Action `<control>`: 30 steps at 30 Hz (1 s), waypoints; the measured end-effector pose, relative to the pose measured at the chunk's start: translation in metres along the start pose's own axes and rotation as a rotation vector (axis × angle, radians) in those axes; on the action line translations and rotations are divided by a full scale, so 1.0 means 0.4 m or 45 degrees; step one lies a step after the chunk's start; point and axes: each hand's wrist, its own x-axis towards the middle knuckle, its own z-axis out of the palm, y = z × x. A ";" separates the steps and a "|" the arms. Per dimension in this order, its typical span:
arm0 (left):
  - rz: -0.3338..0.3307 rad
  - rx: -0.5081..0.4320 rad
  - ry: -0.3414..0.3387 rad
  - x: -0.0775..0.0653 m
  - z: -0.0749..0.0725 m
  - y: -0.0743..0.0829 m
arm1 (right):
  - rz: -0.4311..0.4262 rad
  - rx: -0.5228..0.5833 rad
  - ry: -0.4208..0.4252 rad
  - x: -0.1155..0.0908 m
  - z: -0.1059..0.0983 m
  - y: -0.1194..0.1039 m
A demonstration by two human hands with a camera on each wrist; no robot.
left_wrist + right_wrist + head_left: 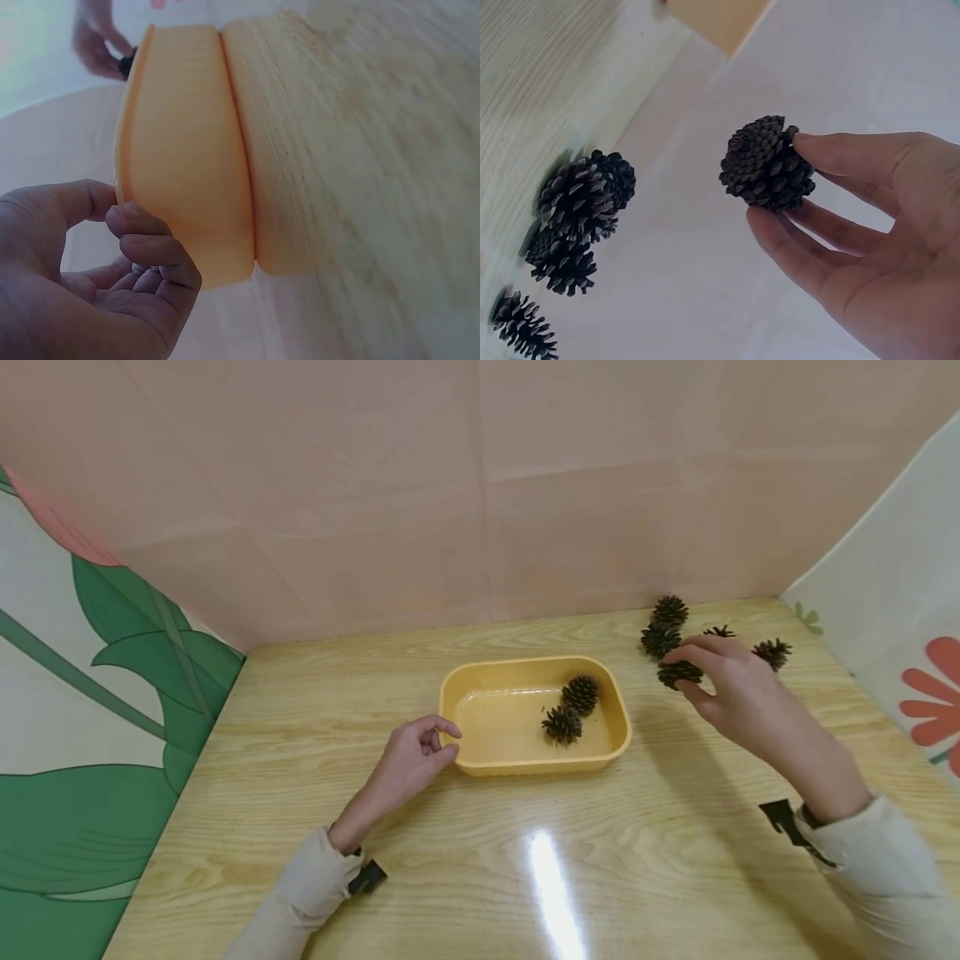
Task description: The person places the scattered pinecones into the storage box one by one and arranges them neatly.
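My right hand (738, 693) pinches a cone (761, 169) between thumb and fingertips, right of the tray (536, 768), apart from the far-right cones (670, 612). My left hand (408, 760) grips the tray's left rim. Judgement — a light pinch suits rough scales; a firm rim hold should prevent sliding.

Seven cones (678, 673) are counted in all: one is held by the right hand (731, 681), two are contained in the one tray (532, 768), and four are seen on the one table (337, 693). Two hands are shown, that one and the left hand (408, 756). Two sleeves (303, 889) are counted, as are two black straps (783, 822), one at each wrist. One red flower (933, 710) is seen.
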 end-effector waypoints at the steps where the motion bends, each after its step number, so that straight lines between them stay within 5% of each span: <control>1: -0.004 -0.001 0.002 0.000 0.000 0.001 | -0.009 0.008 0.008 0.001 0.000 -0.004; 30: 0.011 0.007 -0.010 0.003 0.000 -0.013 | -0.326 0.142 0.182 -0.005 0.012 -0.118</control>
